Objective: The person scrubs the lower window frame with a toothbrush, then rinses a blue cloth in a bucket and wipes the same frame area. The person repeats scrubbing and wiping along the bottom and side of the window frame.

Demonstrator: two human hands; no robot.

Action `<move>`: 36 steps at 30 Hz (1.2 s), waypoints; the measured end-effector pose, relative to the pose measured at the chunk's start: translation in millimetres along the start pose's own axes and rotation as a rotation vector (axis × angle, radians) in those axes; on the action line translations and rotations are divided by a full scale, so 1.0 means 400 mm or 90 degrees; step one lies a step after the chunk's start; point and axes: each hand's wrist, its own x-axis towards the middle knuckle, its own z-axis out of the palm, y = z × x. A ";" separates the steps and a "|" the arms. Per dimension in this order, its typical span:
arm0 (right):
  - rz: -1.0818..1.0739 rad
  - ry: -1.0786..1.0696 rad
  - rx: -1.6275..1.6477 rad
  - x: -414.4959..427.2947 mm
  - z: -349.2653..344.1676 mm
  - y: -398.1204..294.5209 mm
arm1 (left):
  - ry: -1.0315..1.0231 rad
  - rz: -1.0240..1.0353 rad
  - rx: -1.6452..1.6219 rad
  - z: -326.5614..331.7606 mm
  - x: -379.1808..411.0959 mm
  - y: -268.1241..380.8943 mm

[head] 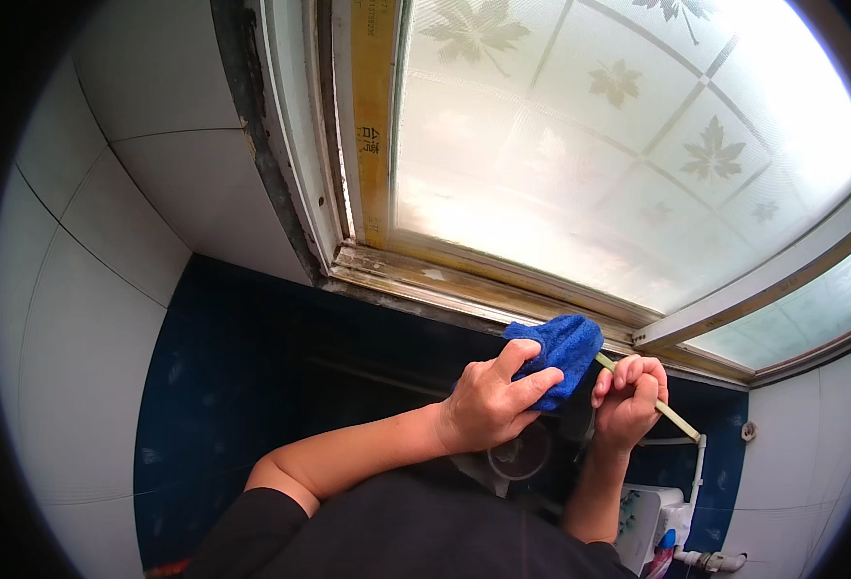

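My left hand (494, 394) grips a blue cloth (566, 354), its fingers spread over the bunched fabric. The cloth is just below the window's metal sill track (469, 289) and covers one end of a thin, pale green stick (679, 421). Around the stick's middle, my right hand (632, 394) is closed, to the right of the cloth. Whether the cloth is wrapped around the stick's end or only lies against it, I cannot tell. Above both hands stands a frosted glass pane (541, 159) with a leaf pattern, in a frame with yellow tape.
White wall tiles (179, 188) line the left side, with dark blue tiles (201, 405) below the window. At the lower right are a white box (646, 517), white pipes (700, 470) and a pipe fitting (718, 561). A round container (519, 456) is partly visible beneath my hands.
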 end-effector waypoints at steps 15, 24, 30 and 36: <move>0.195 -0.082 -0.099 0.050 0.189 0.130 | 0.107 -0.163 0.027 -0.145 -0.102 -0.081; 0.188 -0.192 0.016 -0.048 0.447 0.311 | 0.187 -0.232 0.275 -0.304 -0.160 -0.088; 0.222 -0.213 0.136 -0.081 0.501 0.362 | 0.201 -0.226 0.360 -0.334 -0.171 -0.099; 0.303 -0.282 0.280 -0.053 0.353 0.278 | 0.125 -0.114 0.268 -0.318 -0.166 -0.024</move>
